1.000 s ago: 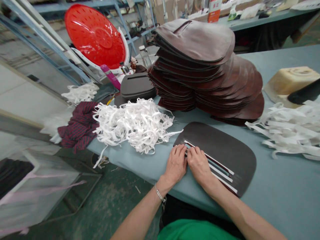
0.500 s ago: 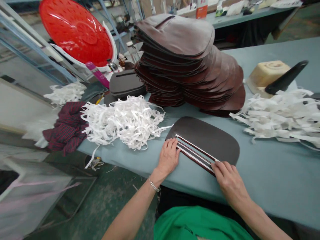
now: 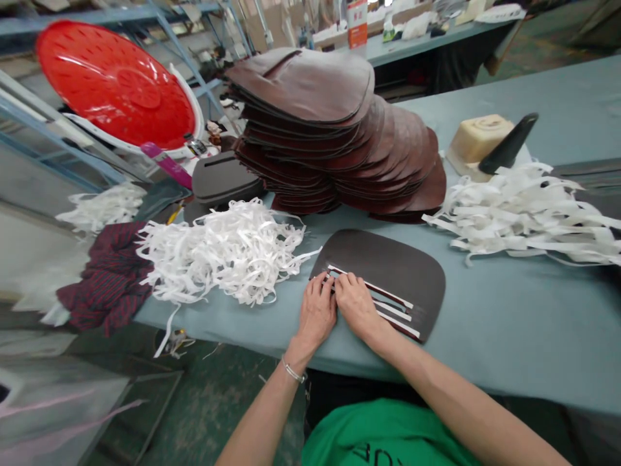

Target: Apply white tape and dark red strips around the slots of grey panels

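While both hands meet at the left end of the dark leather piece (image 3: 388, 265), left hand (image 3: 317, 312) and right hand (image 3: 356, 304) curl fingers onto white strips (image 3: 395, 312); pinching or pressing, cannot tell. Piece flat on bench (image 3: 509, 336), beside strip pile (image 3: 223, 252)

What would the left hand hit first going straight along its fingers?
The left hand sits at the left end of the dark panel; straight on, it slides across that panel, then probably meets the stack of brown pieces. Depth is unclear.
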`<state>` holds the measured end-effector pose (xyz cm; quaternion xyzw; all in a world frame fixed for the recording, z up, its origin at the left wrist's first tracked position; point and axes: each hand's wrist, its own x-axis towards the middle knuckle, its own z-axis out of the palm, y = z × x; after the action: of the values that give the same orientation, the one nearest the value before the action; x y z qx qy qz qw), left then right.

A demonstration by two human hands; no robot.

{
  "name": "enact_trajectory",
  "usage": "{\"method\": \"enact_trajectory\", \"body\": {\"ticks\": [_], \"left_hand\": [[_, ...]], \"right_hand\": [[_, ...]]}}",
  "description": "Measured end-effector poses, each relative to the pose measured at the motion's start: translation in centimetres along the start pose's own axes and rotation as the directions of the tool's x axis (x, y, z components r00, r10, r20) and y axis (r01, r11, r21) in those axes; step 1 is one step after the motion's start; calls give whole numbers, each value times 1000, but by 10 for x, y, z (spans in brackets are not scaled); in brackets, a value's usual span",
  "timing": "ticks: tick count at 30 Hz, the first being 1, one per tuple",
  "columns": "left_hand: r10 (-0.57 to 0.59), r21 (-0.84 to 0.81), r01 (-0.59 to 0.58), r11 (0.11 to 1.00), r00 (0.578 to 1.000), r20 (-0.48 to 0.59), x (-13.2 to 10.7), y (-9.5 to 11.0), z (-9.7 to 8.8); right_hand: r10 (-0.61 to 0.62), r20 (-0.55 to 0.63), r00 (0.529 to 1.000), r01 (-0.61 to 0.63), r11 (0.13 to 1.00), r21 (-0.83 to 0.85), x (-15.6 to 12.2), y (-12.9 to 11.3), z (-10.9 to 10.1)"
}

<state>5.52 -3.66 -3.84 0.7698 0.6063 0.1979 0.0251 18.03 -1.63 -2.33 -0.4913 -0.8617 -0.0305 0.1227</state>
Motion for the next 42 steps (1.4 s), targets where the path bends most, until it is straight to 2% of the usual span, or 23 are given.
{"method": "enact_trajectory", "body": {"ticks": [3,6,8,12,16,20,23,25,27,29,32,35,38,42], "left_hand": [[-9,10,9,1000,1000,-12,1,1,1],[1,13,0,1000,1000,-16,2,3,0],[7,15,-6,1000,1000,-14,2,5,0],[13,18,-13,1000,1000,-17,2,6,1],[14,17,-14,1000,1000,-19,2,0,4],[16,37,-15,999,1000,-27,1,7,3],[162,9,-163,987,986,36,-6,32,-1],[318,-45,-315,948,937,143,-12,50,-2],[385,-52,-384,922,897,216,-15,58,-4],[331,17,-342,940,919,214,-11,50,-7],[205,112,-224,968,966,159,1,22,-13],[176,113,-193,975,973,147,12,1,-14],[152,104,-167,980,978,141,14,2,-12],[140,86,-153,985,980,139,1,17,-18]], "right_hand": [[9,16,1000,-9,1000,-29,-23,14,-3],[27,27,999,-26,998,-58,-70,39,-15],[11,-6,1000,-12,997,-70,-102,56,-24],[-15,-66,998,17,999,34,-138,78,-32],[44,-109,993,-24,984,179,-141,84,-26],[5,-120,993,26,966,256,-141,83,-19],[-10,-92,996,35,961,273,-140,83,-19],[-30,-86,996,52,962,267,-140,84,-20],[-56,-98,994,80,963,259,-139,85,-21],[-75,-116,990,102,963,250,-137,86,-21],[-87,-122,989,113,966,232,-134,87,-21],[-73,-137,988,100,974,204,-130,84,-22],[-49,-128,991,71,982,173,-127,78,-28],[-50,-130,990,68,988,141,-137,73,-35]]}}
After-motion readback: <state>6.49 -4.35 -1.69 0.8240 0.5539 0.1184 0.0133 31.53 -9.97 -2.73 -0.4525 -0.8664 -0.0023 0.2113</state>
